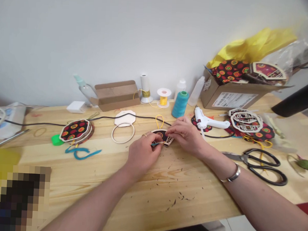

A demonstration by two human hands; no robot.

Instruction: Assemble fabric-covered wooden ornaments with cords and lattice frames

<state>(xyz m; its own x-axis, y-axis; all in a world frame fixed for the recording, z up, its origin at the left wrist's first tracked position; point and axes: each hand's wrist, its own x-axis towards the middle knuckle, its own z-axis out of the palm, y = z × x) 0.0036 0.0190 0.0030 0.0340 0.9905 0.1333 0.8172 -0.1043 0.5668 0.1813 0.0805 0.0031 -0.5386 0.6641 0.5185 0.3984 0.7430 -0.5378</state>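
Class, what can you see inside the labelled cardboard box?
Patterned fabric, a fan-shaped piece and yellow wrapping show at the top of the cardboard box; anything beneath them is covered.

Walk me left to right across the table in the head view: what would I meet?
Stack of patterned pieces → thin ring → left hand → right hand → black-handled scissors → green leaf-like item.

just right of the frame's center, you hold a small fan-shaped ornament (161, 132), dark-faced with pale latticework toward its right end, partly hidden; a yellow cord loop (159, 115) extends above its curved top edge.
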